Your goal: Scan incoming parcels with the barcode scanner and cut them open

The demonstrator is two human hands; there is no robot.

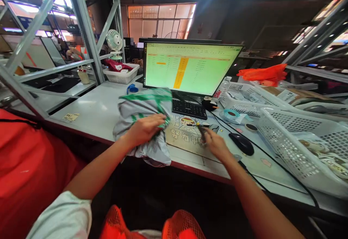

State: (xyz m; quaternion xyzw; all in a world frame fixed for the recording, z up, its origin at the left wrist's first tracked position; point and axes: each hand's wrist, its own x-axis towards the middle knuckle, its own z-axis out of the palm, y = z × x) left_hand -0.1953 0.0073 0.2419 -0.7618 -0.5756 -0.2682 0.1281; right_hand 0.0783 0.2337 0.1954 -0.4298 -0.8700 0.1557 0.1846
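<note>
Crumpled grey-and-green plastic bag (145,104) beneath the left grip (149,126), partly beyond it.

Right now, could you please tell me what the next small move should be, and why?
I would probably bring the slim dark tool, held in the right hand, across to the crumpled grey plastic bag with green bands. The left hand holds that bag, while the tool is apart from it, over the printed beige mat. The tool is blurred, so this is tentative.
</note>
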